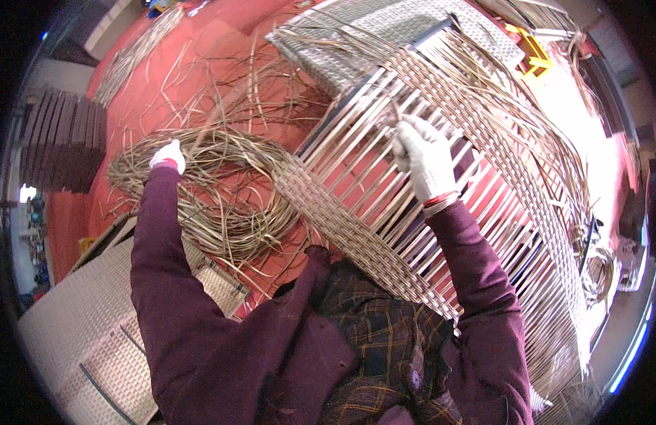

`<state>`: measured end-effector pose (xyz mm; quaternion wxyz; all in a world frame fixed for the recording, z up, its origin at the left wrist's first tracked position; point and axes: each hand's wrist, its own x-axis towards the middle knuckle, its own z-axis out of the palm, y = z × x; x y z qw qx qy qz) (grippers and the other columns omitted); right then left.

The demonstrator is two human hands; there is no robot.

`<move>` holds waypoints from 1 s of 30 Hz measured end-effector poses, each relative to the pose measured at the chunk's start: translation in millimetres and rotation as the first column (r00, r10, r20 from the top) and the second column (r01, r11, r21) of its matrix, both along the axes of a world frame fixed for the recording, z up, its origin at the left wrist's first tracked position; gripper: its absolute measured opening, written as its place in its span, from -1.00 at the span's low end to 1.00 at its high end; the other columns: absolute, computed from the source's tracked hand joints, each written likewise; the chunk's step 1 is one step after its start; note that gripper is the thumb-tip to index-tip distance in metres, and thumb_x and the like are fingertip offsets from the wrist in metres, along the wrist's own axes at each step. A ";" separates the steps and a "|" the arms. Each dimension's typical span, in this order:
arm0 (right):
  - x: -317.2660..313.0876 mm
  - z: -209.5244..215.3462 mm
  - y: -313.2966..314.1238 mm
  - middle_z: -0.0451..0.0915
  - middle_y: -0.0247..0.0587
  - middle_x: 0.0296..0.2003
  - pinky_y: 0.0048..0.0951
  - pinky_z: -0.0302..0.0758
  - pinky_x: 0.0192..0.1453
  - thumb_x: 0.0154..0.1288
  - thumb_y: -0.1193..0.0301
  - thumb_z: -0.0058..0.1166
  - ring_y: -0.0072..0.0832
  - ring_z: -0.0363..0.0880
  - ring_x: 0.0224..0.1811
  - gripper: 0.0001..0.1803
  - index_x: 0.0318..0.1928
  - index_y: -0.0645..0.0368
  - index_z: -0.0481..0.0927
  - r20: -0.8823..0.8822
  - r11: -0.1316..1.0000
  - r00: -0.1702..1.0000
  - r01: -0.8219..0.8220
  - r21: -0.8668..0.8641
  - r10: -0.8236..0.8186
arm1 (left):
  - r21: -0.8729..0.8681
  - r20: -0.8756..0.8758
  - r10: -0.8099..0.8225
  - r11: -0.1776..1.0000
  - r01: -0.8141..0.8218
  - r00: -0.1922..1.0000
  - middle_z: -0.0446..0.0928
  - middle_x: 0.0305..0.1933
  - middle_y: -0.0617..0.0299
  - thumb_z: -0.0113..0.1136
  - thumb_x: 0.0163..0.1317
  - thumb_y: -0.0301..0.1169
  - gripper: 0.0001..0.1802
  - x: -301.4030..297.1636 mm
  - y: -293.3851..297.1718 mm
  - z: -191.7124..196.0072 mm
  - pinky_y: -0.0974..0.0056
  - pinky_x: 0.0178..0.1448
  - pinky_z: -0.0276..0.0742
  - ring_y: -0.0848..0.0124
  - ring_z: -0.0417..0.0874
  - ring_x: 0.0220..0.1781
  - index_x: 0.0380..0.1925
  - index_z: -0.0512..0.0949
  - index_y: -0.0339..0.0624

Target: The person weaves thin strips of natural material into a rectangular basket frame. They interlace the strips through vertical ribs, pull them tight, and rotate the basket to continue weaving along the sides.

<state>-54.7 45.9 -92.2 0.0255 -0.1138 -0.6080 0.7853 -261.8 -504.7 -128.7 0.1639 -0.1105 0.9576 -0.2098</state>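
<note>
My left hand (169, 156), in a white glove, is closed at the far left edge of a big loose coil of tan wicker strands (236, 230). What its fingers hold is hidden. My right hand (425, 161), also gloved in white, is raised over a partly woven wicker panel (335, 216). Its bent fingers pinch what looks like a thin wicker strand (396, 110), slightly blurred. Tightly woven bands border the panel. Between them, bare parallel strands span the dark frame (340, 106), and the red floor shows through.
Loose strands lie scattered over the red floor (147, 78). A finished woven panel (310, 53) lies beyond the frame, near a yellow stand (534, 57). At lower left is another woven piece (80, 319). Dark brown stacked pieces (64, 138) stand at far left.
</note>
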 end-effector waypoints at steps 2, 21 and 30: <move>6.9 -3.1 -7.0 0.51 -0.55 -0.50 -0.62 0.29 -0.43 0.67 0.38 0.09 -0.77 0.35 -0.52 -0.75 0.08 0.26 0.74 0.044 1.000 0.999 0.005 0.029 -0.006 | 0.215 -0.251 -0.173 0.950 0.229 0.952 0.52 0.55 -0.08 0.06 0.48 -0.43 -0.38 1.1 38.9 -0.2 0.02 0.59 0.47 0.02 0.58 0.54 0.55 0.45 -0.06; 20.6 -6.5 -19.0 0.56 -0.50 -0.44 -0.66 0.31 -0.43 0.65 0.34 0.13 -0.76 0.38 -0.51 -0.69 0.19 0.29 0.68 0.159 0.992 0.987 -0.049 0.113 0.030 | 0.315 -0.716 -0.681 -0.123 0.941 0.151 0.77 0.04 0.14 0.24 0.41 -0.40 -0.72 104.5 328.2 62.2 0.13 0.14 0.72 0.18 0.79 0.06 0.07 0.73 -0.12; 23.6 -4.9 -22.3 0.65 -0.45 -0.46 -0.60 0.46 -0.34 0.63 0.38 0.13 -0.72 0.53 -0.47 -0.70 0.15 0.34 0.72 0.158 0.991 0.984 -0.096 0.094 0.081 | 0.365 -0.693 -0.720 -0.293 0.884 0.047 0.74 -0.04 0.20 0.27 0.39 -0.38 -0.75 96.0 323.5 37.0 0.07 0.00 0.64 0.19 0.73 -0.08 0.03 0.73 -0.07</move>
